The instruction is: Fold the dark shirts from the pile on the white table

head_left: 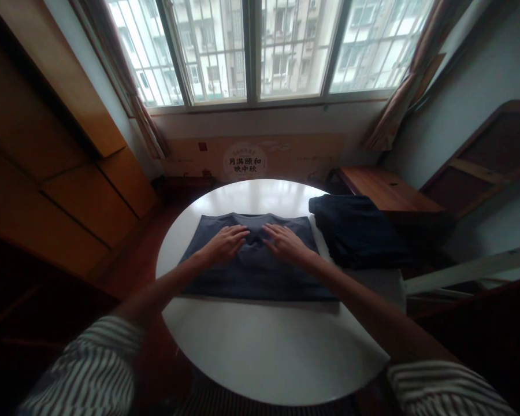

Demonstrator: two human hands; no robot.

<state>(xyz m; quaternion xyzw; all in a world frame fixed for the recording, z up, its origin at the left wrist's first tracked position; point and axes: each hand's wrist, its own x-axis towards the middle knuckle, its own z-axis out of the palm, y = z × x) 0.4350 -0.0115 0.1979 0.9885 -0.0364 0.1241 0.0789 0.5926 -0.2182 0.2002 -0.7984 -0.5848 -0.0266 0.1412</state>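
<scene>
A dark grey-blue folded garment (268, 280) lies spread as a wide, flat shape across the white round table (251, 341); its exact kind does not show. My left hand (229, 241) rests palm down on its upper middle, fingers stretched out and pointing right. Opposite it, my right hand (285, 241) lies on the same cloth with fingers extended toward the left. A small gap separates the two sets of fingertips, and the fabric is wrinkled there. Neither hand grips anything.
Dark folded clothes (359, 231) are stacked at the table's right edge. Behind them stands a brown wooden desk (385, 188). Wooden cabinets (82, 190) line the left side. A barred window (251, 52) spans the far wall, above a printed banner (286, 153).
</scene>
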